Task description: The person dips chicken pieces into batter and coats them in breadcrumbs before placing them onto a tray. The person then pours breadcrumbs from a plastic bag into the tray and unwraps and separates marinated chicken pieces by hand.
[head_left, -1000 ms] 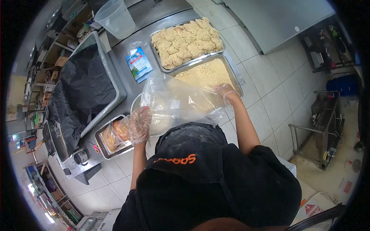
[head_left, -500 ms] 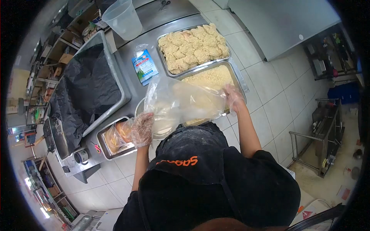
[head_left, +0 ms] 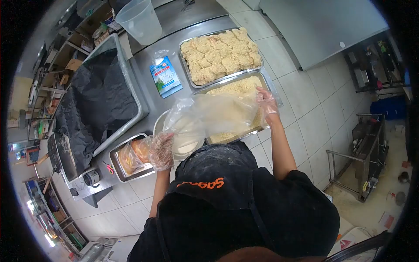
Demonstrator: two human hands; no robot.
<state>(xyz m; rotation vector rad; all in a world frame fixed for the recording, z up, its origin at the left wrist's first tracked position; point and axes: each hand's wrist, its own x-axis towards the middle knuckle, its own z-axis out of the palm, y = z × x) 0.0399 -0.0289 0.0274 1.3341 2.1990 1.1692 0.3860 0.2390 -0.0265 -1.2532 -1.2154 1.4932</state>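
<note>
A clear plastic bag [head_left: 222, 112] is stretched between my two hands, above a round white bowl [head_left: 187, 146] and a metal tray of pale crumbs [head_left: 235, 86]. My left hand [head_left: 161, 152], in a clear plastic glove smeared with crumbs, is closed on the bag's left end. Gripping its right end is my right hand [head_left: 267, 104], gloved too, over the crumb tray's right side. Left of my left hand, a smaller metal tray [head_left: 123, 175] holds raw meat pieces [head_left: 134, 153] in clear plastic.
Behind the crumbs stands a tray of breaded pieces [head_left: 220, 56]. A blue-and-white packet [head_left: 165, 77] lies beside it. At the left is a large bin lined with black plastic [head_left: 94, 102]; a clear plastic bucket [head_left: 139, 22] stands farther back. Scissors [head_left: 108, 167] lie near the front left.
The bag has sunk lower and flattened between my hands, uncovering more of the crumbs and bowl. My right hand has turned slightly; my left hand has shifted down a little.
</note>
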